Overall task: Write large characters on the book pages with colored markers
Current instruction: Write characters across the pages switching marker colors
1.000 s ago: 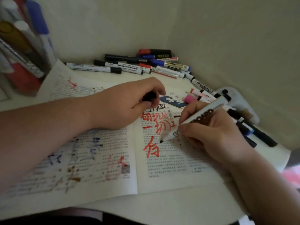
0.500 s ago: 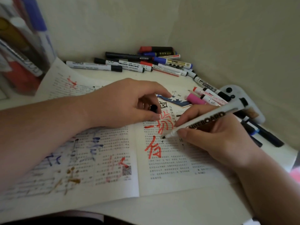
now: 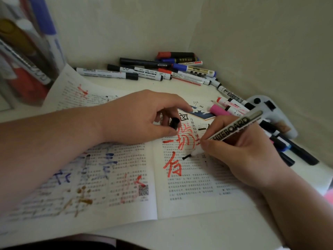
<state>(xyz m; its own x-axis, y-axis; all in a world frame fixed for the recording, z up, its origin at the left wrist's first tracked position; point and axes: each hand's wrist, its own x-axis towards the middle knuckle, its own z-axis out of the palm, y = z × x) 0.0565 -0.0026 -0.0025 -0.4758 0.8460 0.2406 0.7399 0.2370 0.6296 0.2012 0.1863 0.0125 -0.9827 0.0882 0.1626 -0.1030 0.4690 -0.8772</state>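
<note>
Far left, out of focus: a clear holder packed with upright markers. Lays the left hand across the left page of the open book, fingers curled, pinching a short black cap between thumb and fingertips just above the centre fold. Thin matte pages, dense with small print; smeared blue and brown strokes on the left page, bold red characters on the right.

Behind the book, on the pale worktop, a loose pile of markers: smooth round barrels with black, blue and red caps.

Grips a white marker in the right hand, fingers wrapped tight near its nose, barrel slanting up to the right with black block lettering along it. Sets the dark tip on the right page, just right of the lower red character, at the end of a short black stroke.

Far right, a rounded white plastic device among more markers.
</note>
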